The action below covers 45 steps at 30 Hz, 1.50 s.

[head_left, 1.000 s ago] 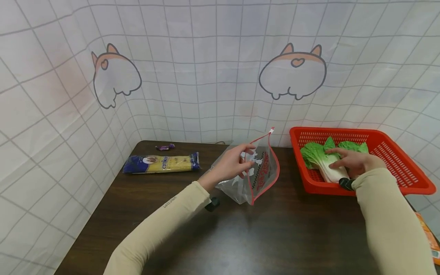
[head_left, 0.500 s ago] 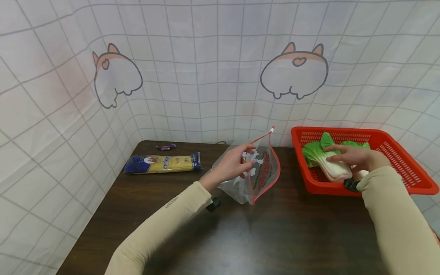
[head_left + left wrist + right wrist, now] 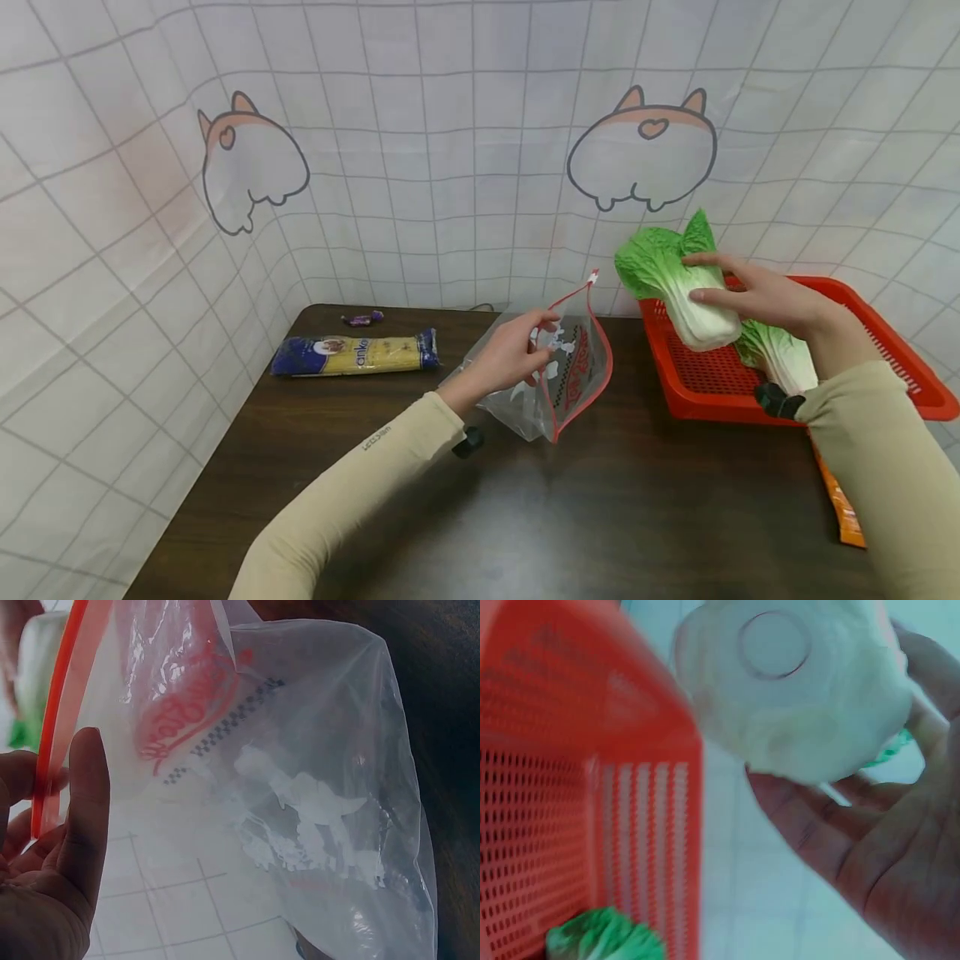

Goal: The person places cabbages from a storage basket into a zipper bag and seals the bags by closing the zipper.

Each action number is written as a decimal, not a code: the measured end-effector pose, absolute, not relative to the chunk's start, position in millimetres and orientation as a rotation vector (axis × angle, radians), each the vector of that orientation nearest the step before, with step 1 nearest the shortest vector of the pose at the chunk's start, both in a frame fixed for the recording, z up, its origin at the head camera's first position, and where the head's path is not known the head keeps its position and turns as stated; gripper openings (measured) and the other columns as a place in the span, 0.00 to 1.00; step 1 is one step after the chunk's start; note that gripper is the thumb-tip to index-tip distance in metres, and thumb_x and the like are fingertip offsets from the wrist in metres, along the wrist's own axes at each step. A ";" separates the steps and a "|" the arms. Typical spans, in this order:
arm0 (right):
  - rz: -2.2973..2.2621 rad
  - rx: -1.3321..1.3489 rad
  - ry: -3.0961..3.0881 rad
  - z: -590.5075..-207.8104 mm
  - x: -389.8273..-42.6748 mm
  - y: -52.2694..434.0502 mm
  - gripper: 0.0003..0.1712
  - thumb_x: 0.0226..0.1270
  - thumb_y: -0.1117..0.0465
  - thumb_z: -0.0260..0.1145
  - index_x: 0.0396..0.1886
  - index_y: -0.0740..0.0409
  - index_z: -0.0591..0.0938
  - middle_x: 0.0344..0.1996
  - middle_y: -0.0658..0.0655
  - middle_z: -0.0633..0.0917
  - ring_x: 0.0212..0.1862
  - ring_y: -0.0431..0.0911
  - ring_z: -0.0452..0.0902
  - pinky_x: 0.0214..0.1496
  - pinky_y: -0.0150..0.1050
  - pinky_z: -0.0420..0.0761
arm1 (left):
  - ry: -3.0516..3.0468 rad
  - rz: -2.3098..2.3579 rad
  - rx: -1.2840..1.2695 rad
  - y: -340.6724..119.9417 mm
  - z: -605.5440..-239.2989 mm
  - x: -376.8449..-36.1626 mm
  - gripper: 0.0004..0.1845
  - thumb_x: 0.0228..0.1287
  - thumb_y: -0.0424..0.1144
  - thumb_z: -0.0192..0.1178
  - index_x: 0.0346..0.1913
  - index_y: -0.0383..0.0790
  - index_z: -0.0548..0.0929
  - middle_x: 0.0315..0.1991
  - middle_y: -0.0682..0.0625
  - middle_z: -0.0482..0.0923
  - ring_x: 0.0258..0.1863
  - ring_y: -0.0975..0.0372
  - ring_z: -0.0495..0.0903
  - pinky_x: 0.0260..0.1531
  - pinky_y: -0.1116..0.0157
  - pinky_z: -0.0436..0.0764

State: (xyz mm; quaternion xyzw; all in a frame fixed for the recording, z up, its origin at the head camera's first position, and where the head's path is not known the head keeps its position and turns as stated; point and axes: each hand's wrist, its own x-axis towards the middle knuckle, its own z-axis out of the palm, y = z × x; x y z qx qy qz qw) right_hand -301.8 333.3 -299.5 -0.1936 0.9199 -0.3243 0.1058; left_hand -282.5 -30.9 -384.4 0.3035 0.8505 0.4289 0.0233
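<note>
The right hand (image 3: 757, 296) grips a light, stiff toy cabbage (image 3: 675, 287) around its white stem. The left hand (image 3: 510, 358) pinches the thin, floppy bag (image 3: 562, 375) by its red rim.

Two cabbages (image 3: 678, 287) (image 3: 780, 358), one zip bag (image 3: 562, 375), one basket (image 3: 862, 300), one pasta packet (image 3: 352, 354), one purple sweet (image 3: 362, 318)

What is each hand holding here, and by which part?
The right hand grips a cabbage around its white stalk end, lifted above the red basket. The left hand pinches the clear zip bag at its red-edged mouth.
</note>
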 end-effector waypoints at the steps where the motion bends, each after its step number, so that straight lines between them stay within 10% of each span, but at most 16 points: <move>1: -0.971 -0.607 2.717 -295.5 -296.9 327.2 0.34 0.72 0.50 0.61 0.74 0.42 0.62 0.73 0.59 0.57 0.65 0.62 0.58 0.56 0.57 0.69 | 2.636 1.325 0.939 -30.8 -384.2 -283.0 0.27 0.67 0.28 0.56 0.68 0.38 0.68 0.60 0.43 0.74 0.21 0.64 0.79 0.20 0.66 0.82; 9: -1.114 -0.789 2.674 -286.1 -258.9 283.0 0.32 0.73 0.56 0.61 0.73 0.36 0.62 0.70 0.48 0.61 0.64 0.52 0.63 0.49 0.32 0.76 | 2.624 1.343 0.924 -31.3 -382.6 -284.5 0.29 0.64 0.25 0.52 0.69 0.36 0.66 0.59 0.44 0.74 0.19 0.63 0.80 0.22 0.63 0.83; 24: -1.648 -0.760 2.119 -332.0 -238.5 239.7 0.30 0.80 0.58 0.48 0.76 0.44 0.51 0.71 0.62 0.51 0.65 0.55 0.58 0.57 0.39 0.75 | 2.534 1.483 0.784 -31.0 -383.3 -288.4 0.25 0.66 0.26 0.55 0.66 0.37 0.68 0.56 0.40 0.74 0.21 0.62 0.82 0.24 0.59 0.84; 31: -1.207 -0.621 2.541 -339.1 -235.6 234.9 0.33 0.73 0.43 0.58 0.73 0.42 0.62 0.67 0.59 0.64 0.63 0.57 0.64 0.58 0.55 0.71 | 2.565 1.519 0.678 -35.2 -383.3 -289.5 0.28 0.67 0.27 0.52 0.70 0.42 0.66 0.59 0.42 0.74 0.21 0.61 0.83 0.23 0.61 0.84; 45: -0.231 -0.868 2.910 -328.3 -215.9 202.3 0.24 0.63 0.53 0.62 0.61 0.44 0.80 0.50 0.61 0.77 0.32 0.46 0.77 0.29 0.42 0.76 | 2.633 1.438 0.839 -25.4 -377.7 -280.2 0.34 0.65 0.25 0.51 0.74 0.47 0.63 0.67 0.47 0.69 0.21 0.64 0.80 0.24 0.61 0.83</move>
